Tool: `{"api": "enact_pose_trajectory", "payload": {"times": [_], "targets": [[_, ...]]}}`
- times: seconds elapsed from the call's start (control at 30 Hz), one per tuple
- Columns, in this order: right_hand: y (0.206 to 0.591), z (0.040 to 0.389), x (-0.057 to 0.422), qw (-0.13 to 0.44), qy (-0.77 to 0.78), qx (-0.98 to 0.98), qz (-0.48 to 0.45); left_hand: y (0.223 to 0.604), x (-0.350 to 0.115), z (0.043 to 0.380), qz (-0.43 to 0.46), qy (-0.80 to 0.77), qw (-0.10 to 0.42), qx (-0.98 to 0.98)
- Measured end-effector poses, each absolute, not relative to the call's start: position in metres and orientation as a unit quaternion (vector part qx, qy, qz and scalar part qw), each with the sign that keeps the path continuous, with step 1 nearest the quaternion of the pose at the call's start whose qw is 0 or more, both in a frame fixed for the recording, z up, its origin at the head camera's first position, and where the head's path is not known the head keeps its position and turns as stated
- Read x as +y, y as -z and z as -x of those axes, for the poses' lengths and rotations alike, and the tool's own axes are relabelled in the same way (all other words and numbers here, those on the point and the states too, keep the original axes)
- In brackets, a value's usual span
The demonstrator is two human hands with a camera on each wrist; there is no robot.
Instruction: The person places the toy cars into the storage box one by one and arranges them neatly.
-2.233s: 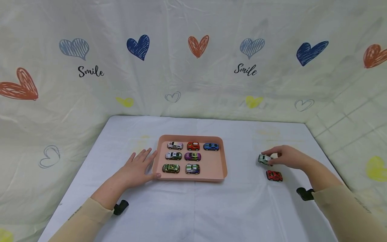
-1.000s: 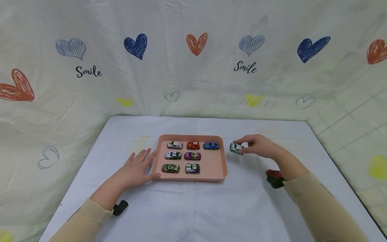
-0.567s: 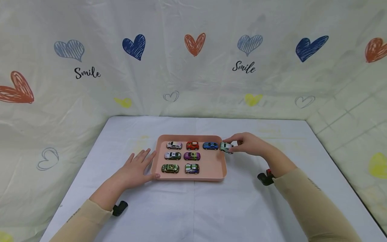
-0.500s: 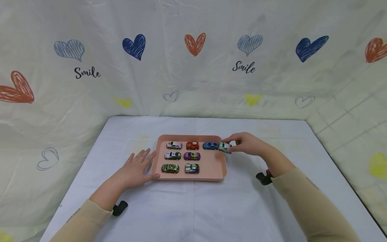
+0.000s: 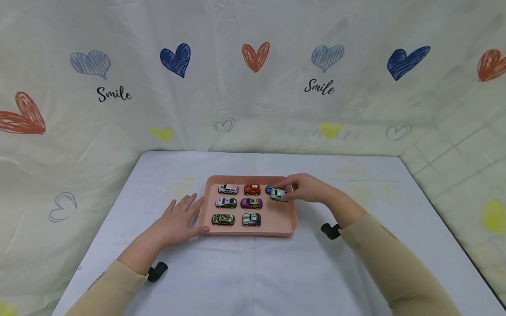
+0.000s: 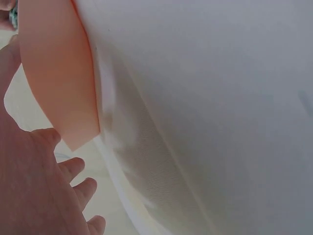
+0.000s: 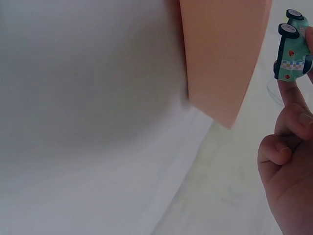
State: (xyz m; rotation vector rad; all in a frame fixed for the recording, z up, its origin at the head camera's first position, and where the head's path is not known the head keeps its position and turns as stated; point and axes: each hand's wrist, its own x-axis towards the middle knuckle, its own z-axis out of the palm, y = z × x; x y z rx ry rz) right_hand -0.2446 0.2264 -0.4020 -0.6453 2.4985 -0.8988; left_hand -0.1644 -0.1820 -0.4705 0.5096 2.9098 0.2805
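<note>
My right hand (image 5: pixel 306 188) pinches a pale green toy car (image 5: pixel 278 195) between thumb and fingers, above the right part of a pink tray (image 5: pixel 276 226). In the right wrist view, the toy car (image 7: pixel 293 49) shows its wheels and a checkered band. Partly behind it is a blue toy car (image 5: pixel 269 189). My left hand (image 5: pixel 178 224) lies with spread fingers at the tray's left side, its thumb touching the near left corner. In the tray stand a red toy car (image 5: pixel 252 189), a purple toy car (image 5: pixel 251 203) and several others.
A white cloth (image 5: pixel 221 272) covers the table under the tray. Behind it hangs a pale curtain (image 5: pixel 284 105) printed with hearts. The red car seen earlier on the right of the table is hidden by the right forearm (image 5: pixel 352 215).
My right hand has picked up the pale green car from the table's right side and carried it left over the tray. My left hand has stayed in place.
</note>
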Motion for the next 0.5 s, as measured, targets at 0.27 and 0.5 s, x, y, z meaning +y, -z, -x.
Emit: {"api": "enact_pose_trajectory", "payload": {"times": [0.27,0.5], "targets": [[0.409,0.247,0.211,0.220,0.306,0.900,0.218,0.469,-0.183,0.164,-0.176,-0.091,0.082,0.977],[0.415,0.246,0.201,0.221,0.243,0.917,0.226,0.469,-0.183,0.164,-0.175,-0.090,0.081,0.977]]}}
